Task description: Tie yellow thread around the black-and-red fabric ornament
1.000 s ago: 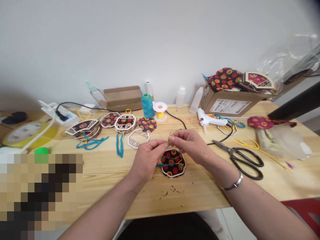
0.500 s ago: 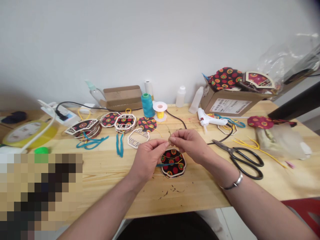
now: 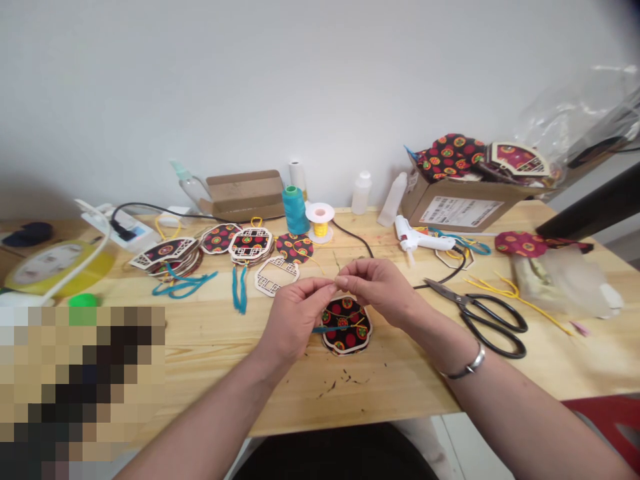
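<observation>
Above the wooden worktable [image 3: 220,373], my left hand [image 3: 296,313] and my right hand [image 3: 376,288] meet fingertip to fingertip, both pinched. Between them runs a thin yellowish cord [image 3: 336,259], whose end sticks up past my fingers; the exact grip is hidden by the fingertips. Just below lies a scalloped ornament [image 3: 345,339] with a pale wooden rim and black-and-red patterned fabric. A strand of the cord crosses its upper part. A blue tassel [image 3: 327,329] with a yellow loop lies over the fabric, partly behind my left hand.
Large scissors [image 3: 470,310] and a white glue gun [image 3: 423,237] lie to the right, before a cardboard box [image 3: 460,203] of fabric pieces. Behind my hands stand a teal thread cone [image 3: 296,212] and a yellow spool [image 3: 320,227]. Finished ornaments [image 3: 251,245] lie to the left.
My right fingertips have shifted slightly and closed in against the left ones. Less of the cord shows above them. The ornament and tassel have stayed in place.
</observation>
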A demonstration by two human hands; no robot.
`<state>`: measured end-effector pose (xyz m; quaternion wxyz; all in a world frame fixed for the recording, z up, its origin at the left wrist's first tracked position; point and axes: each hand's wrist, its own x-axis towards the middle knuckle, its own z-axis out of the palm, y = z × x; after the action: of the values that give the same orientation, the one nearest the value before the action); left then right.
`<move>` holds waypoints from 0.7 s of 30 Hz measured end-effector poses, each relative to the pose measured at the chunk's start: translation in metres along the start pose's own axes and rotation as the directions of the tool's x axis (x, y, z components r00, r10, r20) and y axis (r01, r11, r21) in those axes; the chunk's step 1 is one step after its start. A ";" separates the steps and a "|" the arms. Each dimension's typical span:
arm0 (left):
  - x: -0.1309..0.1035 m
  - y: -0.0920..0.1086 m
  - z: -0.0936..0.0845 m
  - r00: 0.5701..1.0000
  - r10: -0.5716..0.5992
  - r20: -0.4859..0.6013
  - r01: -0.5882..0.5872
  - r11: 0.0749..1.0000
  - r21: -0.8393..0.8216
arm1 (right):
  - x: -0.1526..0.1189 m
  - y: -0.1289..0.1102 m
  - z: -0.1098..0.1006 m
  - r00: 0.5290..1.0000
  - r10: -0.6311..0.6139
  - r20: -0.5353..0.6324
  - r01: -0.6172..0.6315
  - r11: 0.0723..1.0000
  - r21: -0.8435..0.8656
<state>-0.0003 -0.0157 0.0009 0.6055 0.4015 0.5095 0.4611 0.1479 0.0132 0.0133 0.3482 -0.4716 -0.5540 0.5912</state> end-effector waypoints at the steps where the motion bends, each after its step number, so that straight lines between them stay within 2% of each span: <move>1: 0.000 0.000 0.000 1.000 0.005 0.003 -0.005 1.000 0.004 | 0.000 0.000 0.000 1.000 -0.009 -0.007 0.009 1.000 -0.007; 15: -0.001 0.002 0.001 0.998 -0.011 0.060 0.014 0.999 -0.046 | -0.001 -0.002 0.002 0.999 0.025 0.025 -0.028 0.995 0.099; 21: -0.003 0.002 0.001 0.998 -0.003 0.061 0.006 0.999 -0.043 | -0.001 -0.004 0.003 0.999 0.042 0.001 -0.041 0.989 0.142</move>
<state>0.0008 -0.0177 0.0034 0.6303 0.4012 0.4815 0.4582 0.1454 0.0115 0.0168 0.3690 -0.4578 -0.5003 0.6356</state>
